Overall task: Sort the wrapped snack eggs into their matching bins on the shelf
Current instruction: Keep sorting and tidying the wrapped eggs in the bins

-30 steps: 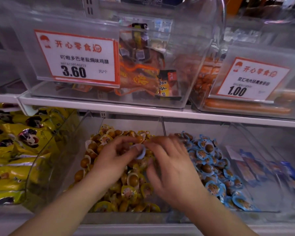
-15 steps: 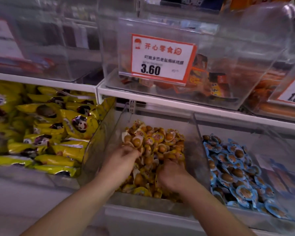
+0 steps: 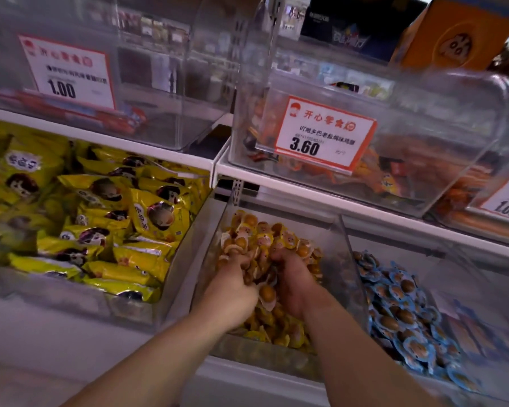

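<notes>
A shop shelf [image 3: 365,207] fills the view, two white tiers carrying clear plastic bins. The upper tier holds bins with red-bordered price cards [image 3: 325,133]. On the lower tier, at left, an open bin is heaped with yellow snack bags [image 3: 106,218]. In the middle stands a clear bin [image 3: 347,259] piled with yellow-wrapped eggs [image 3: 265,239]. Just beside it on the right, a bin holds blue-wrapped eggs [image 3: 400,306].

Two bare forearms reach forward into the middle bin. The left hand [image 3: 232,286] and right hand [image 3: 297,280] are both sunk in the yellow pile, close together, fingers curled round handfuls of wrapped eggs. One egg in its wrapper shows between the two hands. Motion blur hides exactly which pieces each hand holds.

The step in hand seems to be rummaging through the yellow eggs for any that belong elsewhere. No blue wrapper is plainly visible among them. The next move probably calls for turning the pile over, picking out a stray, and carrying it across the divider to the blue bin at right.
</notes>
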The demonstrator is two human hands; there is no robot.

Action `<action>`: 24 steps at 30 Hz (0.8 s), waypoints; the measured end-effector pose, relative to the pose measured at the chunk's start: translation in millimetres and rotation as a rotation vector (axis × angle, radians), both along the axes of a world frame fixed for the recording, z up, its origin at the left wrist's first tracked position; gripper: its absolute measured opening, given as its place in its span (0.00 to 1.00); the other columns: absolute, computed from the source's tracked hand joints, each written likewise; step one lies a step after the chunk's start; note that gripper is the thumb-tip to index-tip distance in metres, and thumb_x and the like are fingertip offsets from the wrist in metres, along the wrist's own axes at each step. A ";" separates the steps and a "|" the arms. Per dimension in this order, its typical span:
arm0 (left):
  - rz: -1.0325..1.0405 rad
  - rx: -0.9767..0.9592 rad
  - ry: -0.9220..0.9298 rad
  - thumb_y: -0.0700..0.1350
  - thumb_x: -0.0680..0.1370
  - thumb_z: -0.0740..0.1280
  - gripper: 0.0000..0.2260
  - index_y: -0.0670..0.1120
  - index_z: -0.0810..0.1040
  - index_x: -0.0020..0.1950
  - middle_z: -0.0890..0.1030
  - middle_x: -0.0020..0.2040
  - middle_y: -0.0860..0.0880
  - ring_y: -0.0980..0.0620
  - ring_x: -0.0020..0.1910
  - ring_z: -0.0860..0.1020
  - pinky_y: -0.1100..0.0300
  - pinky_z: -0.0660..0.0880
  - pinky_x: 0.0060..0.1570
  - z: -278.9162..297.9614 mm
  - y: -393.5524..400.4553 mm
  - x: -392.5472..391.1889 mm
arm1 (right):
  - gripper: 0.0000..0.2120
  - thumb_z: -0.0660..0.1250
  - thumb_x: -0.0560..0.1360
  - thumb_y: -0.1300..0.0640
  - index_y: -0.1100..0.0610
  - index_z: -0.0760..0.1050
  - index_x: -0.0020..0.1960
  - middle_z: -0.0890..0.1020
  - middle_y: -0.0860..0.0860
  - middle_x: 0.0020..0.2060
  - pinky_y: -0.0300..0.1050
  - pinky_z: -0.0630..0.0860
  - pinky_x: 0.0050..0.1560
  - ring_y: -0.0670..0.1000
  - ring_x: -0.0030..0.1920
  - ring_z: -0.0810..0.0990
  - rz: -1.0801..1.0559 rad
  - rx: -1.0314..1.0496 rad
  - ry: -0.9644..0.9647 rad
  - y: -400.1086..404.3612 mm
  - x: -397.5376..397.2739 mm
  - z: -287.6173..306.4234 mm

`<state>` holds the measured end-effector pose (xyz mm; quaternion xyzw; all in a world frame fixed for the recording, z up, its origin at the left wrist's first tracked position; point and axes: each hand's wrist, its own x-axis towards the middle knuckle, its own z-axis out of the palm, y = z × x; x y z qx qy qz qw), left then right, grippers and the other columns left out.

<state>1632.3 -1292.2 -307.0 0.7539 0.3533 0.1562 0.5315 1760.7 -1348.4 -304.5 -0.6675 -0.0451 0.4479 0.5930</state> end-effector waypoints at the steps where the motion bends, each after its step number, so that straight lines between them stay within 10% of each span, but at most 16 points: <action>1: 0.025 -0.004 -0.025 0.53 0.66 0.64 0.24 0.56 0.73 0.62 0.79 0.53 0.54 0.52 0.51 0.80 0.56 0.78 0.51 -0.2 1.0 -0.4 | 0.17 0.59 0.75 0.51 0.62 0.82 0.43 0.82 0.59 0.36 0.43 0.78 0.36 0.55 0.34 0.81 0.012 0.057 0.036 4.6 -0.5 0.2; 4: 0.111 -0.010 -0.121 0.43 0.74 0.67 0.15 0.58 0.75 0.58 0.79 0.51 0.57 0.64 0.46 0.78 0.68 0.76 0.47 -2.3 4.7 -1.7 | 0.18 0.62 0.76 0.45 0.58 0.81 0.42 0.79 0.56 0.30 0.42 0.78 0.31 0.54 0.29 0.79 0.028 0.095 0.053 12.1 3.3 3.8; 7: 0.187 -0.017 -0.217 0.39 0.76 0.67 0.16 0.60 0.73 0.55 0.78 0.54 0.54 0.61 0.50 0.78 0.74 0.73 0.36 -3.5 6.2 -2.1 | 0.26 0.63 0.77 0.38 0.60 0.85 0.53 0.86 0.60 0.47 0.52 0.81 0.49 0.60 0.45 0.85 0.086 0.104 0.092 15.6 6.0 6.9; 11: 0.193 0.024 -0.239 0.37 0.76 0.66 0.17 0.62 0.73 0.52 0.79 0.55 0.54 0.52 0.56 0.77 0.55 0.76 0.56 -3.8 7.1 -3.8 | 0.27 0.58 0.80 0.41 0.63 0.84 0.56 0.84 0.64 0.55 0.53 0.83 0.49 0.62 0.52 0.85 0.121 0.303 0.204 8.9 7.8 14.2; 17: 0.114 0.137 -0.231 0.39 0.76 0.65 0.20 0.57 0.74 0.64 0.77 0.61 0.55 0.69 0.54 0.76 0.74 0.73 0.46 -3.1 7.3 -8.9 | 0.18 0.61 0.74 0.56 0.62 0.82 0.57 0.84 0.60 0.49 0.50 0.81 0.42 0.59 0.44 0.85 0.075 0.320 0.153 -38.6 12.8 22.9; 20: 0.115 0.301 -0.171 0.38 0.77 0.66 0.23 0.57 0.70 0.68 0.74 0.62 0.55 0.56 0.64 0.73 0.57 0.72 0.64 -2.8 5.4 -10.1 | 0.16 0.60 0.75 0.68 0.63 0.81 0.58 0.84 0.61 0.53 0.53 0.79 0.44 0.60 0.48 0.83 -0.003 0.196 0.019 -53.7 13.6 12.8; 24: 0.008 0.554 -0.149 0.54 0.78 0.64 0.07 0.61 0.74 0.55 0.78 0.44 0.60 0.58 0.46 0.78 0.55 0.77 0.44 -0.1 6.9 -9.8 | 0.19 0.64 0.78 0.68 0.49 0.79 0.62 0.85 0.50 0.55 0.46 0.79 0.52 0.50 0.57 0.82 0.080 0.037 -0.427 -67.9 4.2 6.1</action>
